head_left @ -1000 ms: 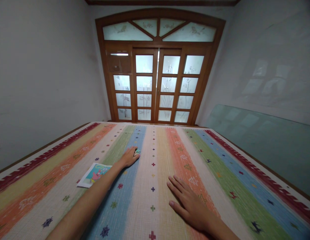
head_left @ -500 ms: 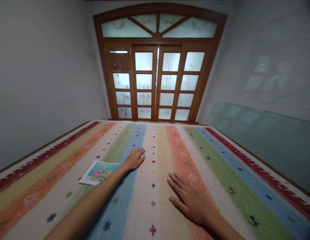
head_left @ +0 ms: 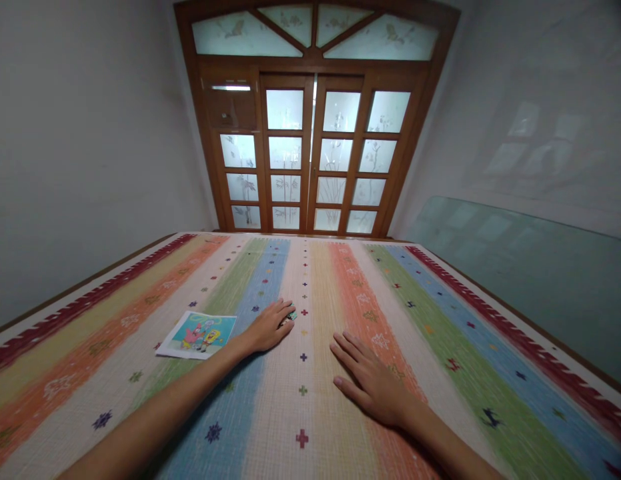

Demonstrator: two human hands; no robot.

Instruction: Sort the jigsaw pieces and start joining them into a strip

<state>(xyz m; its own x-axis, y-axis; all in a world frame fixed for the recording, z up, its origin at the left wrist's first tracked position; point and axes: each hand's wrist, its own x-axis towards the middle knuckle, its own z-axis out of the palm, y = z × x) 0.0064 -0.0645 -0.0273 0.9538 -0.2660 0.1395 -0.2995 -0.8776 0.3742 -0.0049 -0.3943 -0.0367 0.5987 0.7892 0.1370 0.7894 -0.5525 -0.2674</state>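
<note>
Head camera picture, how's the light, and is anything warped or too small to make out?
Head view: backlit by the frosted door panes; walls bow outward, wide-angle; glass sheet shows faint reflections; small green thing under left hand unreadable.

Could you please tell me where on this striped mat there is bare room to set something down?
The striped mat is bare right of the right hand, out to the red border, and beyond both hands toward the wooden doors. It is busier around the left hand, which covers a small piece, beside the cartoon picture.
</note>
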